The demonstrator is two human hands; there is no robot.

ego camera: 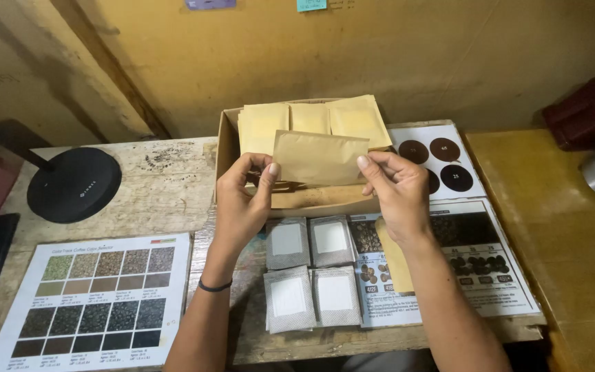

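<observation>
Crosswise above the cardboard box (225, 148), the kraft pouch (319, 158) spans my left hand (242, 200) and right hand (395, 186), both pinching its ends.

Left hand (242, 200) and right hand (397, 189) grip brown paper pouch (319, 158) by opposite ends, over open cardboard box (227, 148) holding upright yellow pouches (311, 118). Four white filter sachets (310, 270) lie on wooden table (166, 186) below. Colour chart sheet (98, 300) at left; black round base (74, 184) behind.
</observation>
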